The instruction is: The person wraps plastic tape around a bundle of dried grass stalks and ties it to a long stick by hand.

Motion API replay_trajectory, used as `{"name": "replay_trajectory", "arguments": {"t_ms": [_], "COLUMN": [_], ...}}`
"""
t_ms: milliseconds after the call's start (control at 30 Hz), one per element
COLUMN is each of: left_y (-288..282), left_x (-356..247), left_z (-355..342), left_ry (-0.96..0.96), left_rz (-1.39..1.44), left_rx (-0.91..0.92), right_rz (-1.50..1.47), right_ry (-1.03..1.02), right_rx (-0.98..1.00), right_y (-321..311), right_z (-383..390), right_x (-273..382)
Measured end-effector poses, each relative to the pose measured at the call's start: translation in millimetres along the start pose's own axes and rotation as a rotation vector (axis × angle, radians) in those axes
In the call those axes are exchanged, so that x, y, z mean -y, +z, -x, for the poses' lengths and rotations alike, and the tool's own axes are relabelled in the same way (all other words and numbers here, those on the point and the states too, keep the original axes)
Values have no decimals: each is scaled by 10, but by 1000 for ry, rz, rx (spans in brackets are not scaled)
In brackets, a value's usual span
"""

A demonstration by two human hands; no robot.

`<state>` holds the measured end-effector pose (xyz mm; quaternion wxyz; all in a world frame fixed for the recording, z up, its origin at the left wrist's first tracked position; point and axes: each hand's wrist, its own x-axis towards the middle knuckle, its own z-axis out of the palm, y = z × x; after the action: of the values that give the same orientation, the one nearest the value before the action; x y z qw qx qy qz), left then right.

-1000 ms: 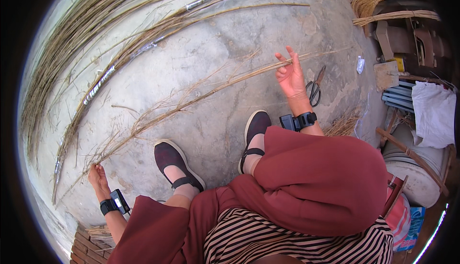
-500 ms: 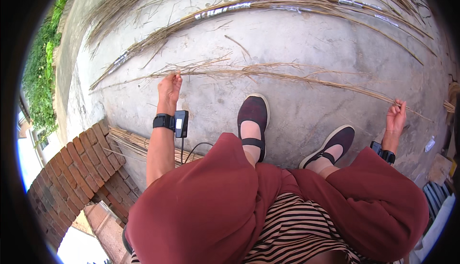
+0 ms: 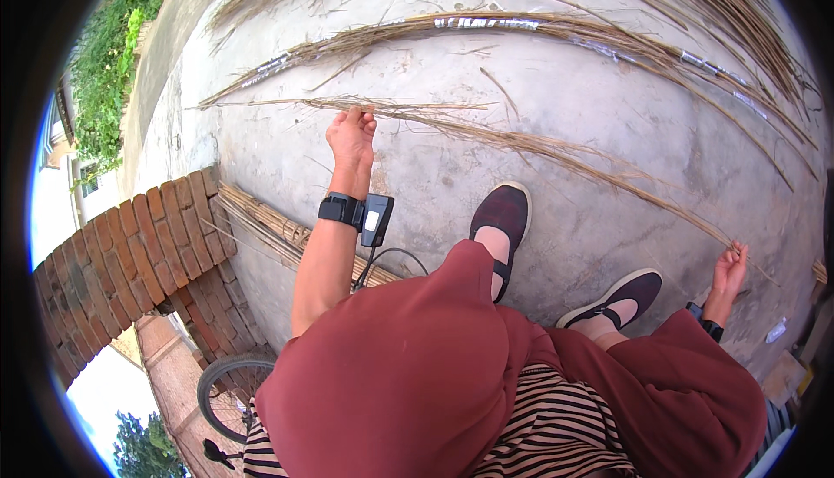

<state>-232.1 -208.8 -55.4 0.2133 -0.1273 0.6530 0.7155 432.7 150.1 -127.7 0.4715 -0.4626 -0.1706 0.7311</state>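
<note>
A thin, loose bundle of dry brown twigs (image 3: pixel 556 155) stretches slantwise between my two hands, a little above the concrete. My left hand (image 3: pixel 351 141) is closed round it toward its left, brushier end, where fine tips stick out past the fingers. At the thicker right end, my right hand (image 3: pixel 730 271) pinches the twigs, and a few thin stalks reach beyond it. Farther off lies a longer bundle of twigs (image 3: pixel 391 33), bound in places with shiny silver-white wrapping (image 3: pixel 486 23).
Piles of loose twigs (image 3: pixel 730 18) lie at the far right and far left. My shoes (image 3: pixel 504 217) stand on the concrete floor (image 3: pixel 599 243). Bound canes (image 3: pixel 261 217) rest by a brick wall (image 3: pixel 130 252) on the left, with a bicycle wheel (image 3: pixel 233 395) nearby.
The view has turned, so the ground has shifted in the picture. My left hand is now higher and my right hand lower in it, tilting the twigs; both still grip them.
</note>
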Motion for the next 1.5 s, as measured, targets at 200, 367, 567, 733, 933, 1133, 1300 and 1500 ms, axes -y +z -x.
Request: {"name": "replay_trajectory", "arguments": {"t_ms": [200, 367, 567, 733, 933, 1133, 1300, 1500], "left_y": [76, 21, 9, 216, 48, 56, 526, -390], "left_x": [-203, -58, 30, 68, 66, 105, 323, 322], "left_z": [-10, -166, -68, 26, -80, -2, -6, -771], "left_ry": [58, -78, -66, -50, -95, -132, -179, -161], "left_rz": [-54, -167, -165, -141, -127, -100, -82, -184], "left_rx": [-27, -179, -195, -139, -207, -185, -95, 88], "right_rz": [18, 93, 116, 118, 119, 180, 173, 95], "right_ry": [66, 71, 73, 81, 95, 45, -75, -57], "right_rx": [-55, -124, -131, -120, -139, -120, -207, -138], "right_y": [-110, -69, -250, -662, -352, -258, -313, 1057], "right_z": [-198, -240, -327, -410, -426, -476, -318, 119], "right_x": [-86, -312, -188, -9, -173, 3, 442, -187]}}
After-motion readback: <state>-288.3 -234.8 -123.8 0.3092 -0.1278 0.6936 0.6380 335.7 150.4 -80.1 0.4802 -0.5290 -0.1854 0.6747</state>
